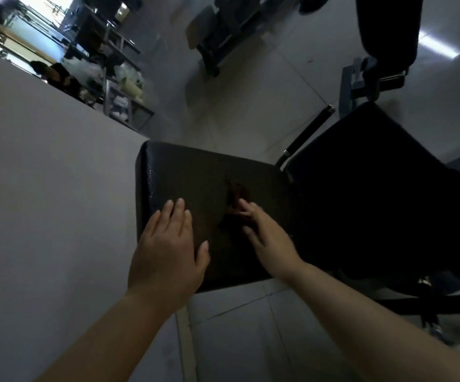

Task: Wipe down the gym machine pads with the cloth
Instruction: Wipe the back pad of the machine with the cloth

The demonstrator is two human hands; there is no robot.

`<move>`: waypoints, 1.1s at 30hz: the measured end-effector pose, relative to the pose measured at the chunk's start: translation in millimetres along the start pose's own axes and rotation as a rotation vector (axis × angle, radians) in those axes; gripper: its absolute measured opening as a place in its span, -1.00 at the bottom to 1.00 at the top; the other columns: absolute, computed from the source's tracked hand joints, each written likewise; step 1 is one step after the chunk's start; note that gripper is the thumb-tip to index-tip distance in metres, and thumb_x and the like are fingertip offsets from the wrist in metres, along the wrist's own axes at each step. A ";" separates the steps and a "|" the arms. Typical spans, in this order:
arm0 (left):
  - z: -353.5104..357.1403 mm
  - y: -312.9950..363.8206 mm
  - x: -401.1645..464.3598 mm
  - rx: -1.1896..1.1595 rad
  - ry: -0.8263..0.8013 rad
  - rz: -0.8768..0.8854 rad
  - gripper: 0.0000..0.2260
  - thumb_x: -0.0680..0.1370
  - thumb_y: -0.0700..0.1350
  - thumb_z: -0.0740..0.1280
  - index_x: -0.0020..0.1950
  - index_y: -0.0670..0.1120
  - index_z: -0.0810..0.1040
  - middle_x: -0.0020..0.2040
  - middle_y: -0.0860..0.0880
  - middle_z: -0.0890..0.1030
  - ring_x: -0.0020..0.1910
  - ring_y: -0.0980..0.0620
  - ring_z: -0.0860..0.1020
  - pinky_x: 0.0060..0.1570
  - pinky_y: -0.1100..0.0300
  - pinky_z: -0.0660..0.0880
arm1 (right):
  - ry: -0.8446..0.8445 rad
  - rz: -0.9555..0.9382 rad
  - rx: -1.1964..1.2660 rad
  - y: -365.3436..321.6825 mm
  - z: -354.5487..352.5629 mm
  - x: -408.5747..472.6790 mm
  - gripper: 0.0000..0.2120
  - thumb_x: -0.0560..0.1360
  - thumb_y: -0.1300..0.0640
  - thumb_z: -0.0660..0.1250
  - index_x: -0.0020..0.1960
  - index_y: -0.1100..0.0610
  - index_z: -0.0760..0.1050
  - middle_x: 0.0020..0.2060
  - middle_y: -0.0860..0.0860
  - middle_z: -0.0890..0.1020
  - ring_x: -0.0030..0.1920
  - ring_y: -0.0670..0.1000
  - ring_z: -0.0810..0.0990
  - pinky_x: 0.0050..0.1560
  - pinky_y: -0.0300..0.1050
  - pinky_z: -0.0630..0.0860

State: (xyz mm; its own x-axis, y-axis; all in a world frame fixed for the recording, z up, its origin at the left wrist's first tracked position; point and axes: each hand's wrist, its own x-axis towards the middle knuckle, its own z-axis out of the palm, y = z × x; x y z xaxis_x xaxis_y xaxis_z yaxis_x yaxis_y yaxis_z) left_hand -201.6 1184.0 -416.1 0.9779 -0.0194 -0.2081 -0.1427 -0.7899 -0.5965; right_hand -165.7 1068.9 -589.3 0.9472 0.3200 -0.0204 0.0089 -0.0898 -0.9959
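Head view, dim lighting, camera tilted. Black rectangular gym machine pad (195, 183) sits centre frame, just beside a pale wall (44, 188) on its left. Left hand (168, 249) lies flat, palm down, on the near-left part of the pad; fingers extended and slightly spread, thumb out to the side, gripping nothing. Right hand (264, 235) reaches over the pad's near-right area; fingers partly curled, fingertips at a dark brownish crumpled cloth (235, 197) lying on the pad surface near its centre-right. The fingers touch the cloth's near edge; cannot tell whether they actually pinch it, since the cloth is dark against the pad and blurred. Left edge of the pad shows small glints, possibly moisture or surface texture; cannot tell which. A second, larger black pad (375, 188) sits to the right, touching or nearly touching the first one. A black-gripped handle bar (308, 133) angles up between the two pads at the far side. Pale tiled floor (251, 340) below. More gym equipment (223, 31) and cluttered metal shelving (124, 86) in the background, well apart from the hands.
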 end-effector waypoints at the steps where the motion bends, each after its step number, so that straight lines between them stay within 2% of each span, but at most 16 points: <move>1: 1.2 0.1 -0.1 -0.008 -0.003 -0.002 -0.41 0.51 0.09 0.03 0.32 -0.31 0.45 0.36 -0.27 0.43 0.38 -0.21 0.37 0.38 -0.05 0.20 | 0.031 0.073 -0.024 19.9 -5.4 2.9 -0.47 0.57 0.13 0.22 0.49 -0.07 0.15 0.45 -0.03 0.30 0.44 -0.04 0.26 0.37 -0.22 0.17; 4: 3.2 -0.5 0.8 -0.022 0.004 -0.008 -0.42 0.52 0.10 0.04 0.33 -0.29 0.44 0.37 -0.24 0.42 0.39 -0.18 0.36 0.40 -0.04 0.18 | 0.129 0.322 -0.085 79.1 -18.7 10.3 -0.51 0.57 0.14 0.21 0.47 -0.01 0.19 0.37 0.04 0.43 0.33 0.06 0.42 0.28 -0.09 0.35; 6: 3.7 -0.9 1.0 -0.043 0.005 -0.016 -0.43 0.52 0.10 0.04 0.32 -0.28 0.45 0.38 -0.23 0.42 0.40 -0.16 0.36 0.40 -0.01 0.19 | 0.187 0.500 -0.044 97.4 -18.3 12.3 -0.55 0.59 0.13 0.17 0.45 0.03 0.20 0.31 0.11 0.48 0.26 0.14 0.49 0.18 -0.01 0.42; 8: 3.9 -1.2 1.8 -0.071 0.015 -0.021 -0.43 0.52 0.09 0.05 0.32 -0.28 0.45 0.37 -0.22 0.43 0.40 -0.15 0.36 0.41 0.01 0.18 | 0.242 0.545 0.032 91.7 -8.6 9.8 -0.56 0.59 0.15 0.16 0.45 0.05 0.21 0.35 0.13 0.44 0.31 0.16 0.45 0.25 0.02 0.40; 10: 4.0 -1.2 1.9 -0.098 0.013 -0.021 -0.44 0.51 0.09 0.06 0.30 -0.28 0.47 0.36 -0.23 0.44 0.39 -0.16 0.37 0.42 0.05 0.13 | 0.256 0.426 0.087 61.5 6.0 -1.7 -0.54 0.58 0.20 0.19 0.45 0.01 0.23 0.40 0.06 0.38 0.40 0.08 0.35 0.37 -0.06 0.30; 12: 3.9 -1.9 2.4 -0.113 0.012 -0.018 -0.45 0.51 0.08 0.07 0.29 -0.29 0.48 0.35 -0.23 0.45 0.38 -0.17 0.38 0.39 0.05 0.11 | 0.189 0.158 0.132 15.8 18.4 -20.3 -0.51 0.56 0.21 0.21 0.43 -0.07 0.21 0.41 -0.07 0.35 0.43 -0.08 0.28 0.41 -0.24 0.19; 14: 5.0 -2.5 2.5 -0.107 0.007 -0.008 -0.45 0.52 0.08 0.07 0.30 -0.29 0.48 0.36 -0.24 0.44 0.39 -0.17 0.37 0.38 0.03 0.13 | 0.060 -0.077 0.133 -22.2 24.5 -39.3 -0.52 0.56 0.09 0.17 0.46 -0.07 0.19 0.39 -0.22 0.29 0.45 -0.26 0.15 0.40 -0.40 0.06; 16: 5.9 -3.4 1.7 -0.116 0.005 -0.003 -0.45 0.52 0.07 0.07 0.29 -0.30 0.48 0.36 -0.24 0.43 0.39 -0.18 0.37 0.38 0.02 0.14 | -0.004 -0.186 0.087 -26.3 22.5 -44.6 -0.50 0.55 0.01 0.11 0.48 -0.04 0.17 0.37 -0.28 0.26 0.45 -0.33 0.06 0.37 -0.49 -0.01; 19: 5.4 -3.0 1.4 -0.143 0.023 -0.006 -0.46 0.51 0.06 0.07 0.28 -0.30 0.50 0.35 -0.24 0.45 0.38 -0.18 0.38 0.38 0.03 0.15 | 0.054 -0.069 0.045 13.1 8.1 -35.8 -0.47 0.55 0.15 0.23 0.44 -0.15 0.15 0.37 -0.23 0.23 0.42 -0.30 0.12 0.33 -0.52 0.02; 22: 5.6 -3.7 0.8 -0.155 0.028 -0.015 -0.46 0.51 0.06 0.07 0.28 -0.29 0.49 0.35 -0.23 0.44 0.39 -0.16 0.37 0.39 0.05 0.12 | 0.138 0.134 0.002 69.7 -6.4 -30.2 -0.48 0.55 0.23 0.24 0.43 -0.10 0.20 0.41 -0.06 0.32 0.41 -0.11 0.25 0.35 -0.30 0.15; 25: 4.5 -2.9 0.9 -0.154 0.029 -0.018 -0.47 0.51 0.06 0.07 0.28 -0.29 0.49 0.35 -0.22 0.45 0.38 -0.16 0.37 0.40 0.06 0.12 | 0.171 0.380 0.038 97.5 -15.4 -23.3 -0.55 0.59 0.14 0.18 0.46 -0.02 0.21 0.40 0.08 0.38 0.39 0.08 0.36 0.37 -0.05 0.30; 27: 4.8 -2.1 2.1 -0.155 0.028 -0.016 -0.47 0.51 0.05 0.07 0.28 -0.29 0.49 0.35 -0.23 0.45 0.38 -0.16 0.38 0.39 0.06 0.12 | 0.188 0.462 0.204 86.7 -13.0 -17.5 -0.57 0.62 0.03 0.10 0.47 0.01 0.20 0.42 0.08 0.35 0.41 0.06 0.32 0.41 0.02 0.27; 29: 4.5 -1.6 2.2 -0.151 0.020 -0.021 -0.46 0.51 0.05 0.07 0.27 -0.30 0.50 0.35 -0.23 0.45 0.38 -0.16 0.38 0.39 0.06 0.12 | 0.177 0.404 0.378 54.0 -8.7 -19.8 -0.55 0.60 -0.10 0.05 0.46 -0.01 0.24 0.43 0.01 0.33 0.44 -0.01 0.26 0.45 -0.04 0.18; 31: 4.0 -1.5 0.9 -0.152 0.019 -0.021 -0.46 0.51 0.05 0.06 0.27 -0.30 0.50 0.34 -0.23 0.46 0.37 -0.16 0.39 0.39 0.05 0.13 | 0.081 0.277 0.438 16.6 -2.9 -32.2 -0.47 0.54 -0.25 0.01 0.45 -0.08 0.24 0.45 -0.14 0.28 0.47 -0.14 0.18 0.43 -0.20 0.10; 33: 3.7 -1.6 0.6 -0.149 0.021 -0.017 -0.46 0.50 0.05 0.07 0.25 -0.31 0.51 0.33 -0.24 0.47 0.36 -0.18 0.41 0.37 0.04 0.14 | -0.048 0.077 0.254 -12.1 6.7 -47.0 -0.43 0.48 -0.34 -0.04 0.45 -0.21 0.13 0.45 -0.32 0.12 0.46 -0.32 -0.02 0.39 -0.37 -0.04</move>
State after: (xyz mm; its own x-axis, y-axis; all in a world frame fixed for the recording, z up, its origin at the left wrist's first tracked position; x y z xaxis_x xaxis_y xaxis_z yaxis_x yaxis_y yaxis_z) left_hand -201.4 1187.5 -418.1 0.9833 -0.0169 -0.1813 -0.1031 -0.8724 -0.4777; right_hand -212.5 1061.3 -576.9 0.9255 0.3667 -0.0947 -0.1489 0.1225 -0.9812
